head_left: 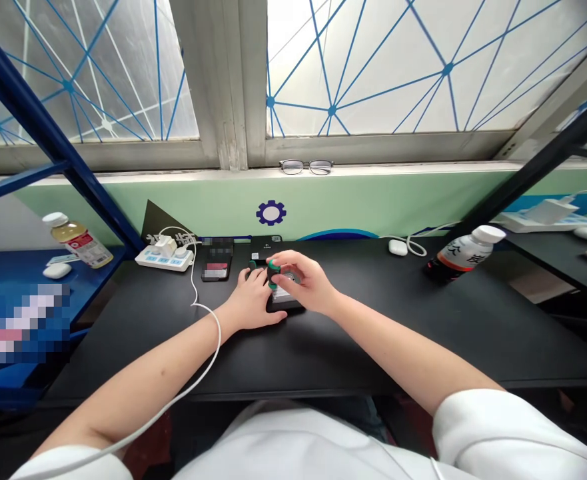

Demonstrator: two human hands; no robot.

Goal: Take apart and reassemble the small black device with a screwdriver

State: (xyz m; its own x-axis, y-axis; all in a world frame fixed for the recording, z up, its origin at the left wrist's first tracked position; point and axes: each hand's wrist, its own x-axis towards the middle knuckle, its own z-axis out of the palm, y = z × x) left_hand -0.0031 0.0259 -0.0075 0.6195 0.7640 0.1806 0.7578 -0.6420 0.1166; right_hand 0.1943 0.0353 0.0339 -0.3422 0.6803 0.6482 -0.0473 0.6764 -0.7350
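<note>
- On the blue desk at your far left, a white-capped bottle (79, 241) stands tilted in view.
- Next, on your black desk (373, 353), sits a white power strip (163, 257) with plugs in it; a white cable (193, 390) runs from there across your left forearm.
- Right of the strip lies a phone (218, 260).
- Your left hand (250, 300) is spread against the left side of a dark device (284, 295), thumb at its near edge; you cannot tell whether it grips.
- The device lies on the desk in front of you, between your hands, its pale top partly covered.
- Your right hand (306, 283) pinches a green-and-black handle (273, 273) over the device.
- Farther right are a small white case (398, 247) and a dark bottle (466, 255).
</note>
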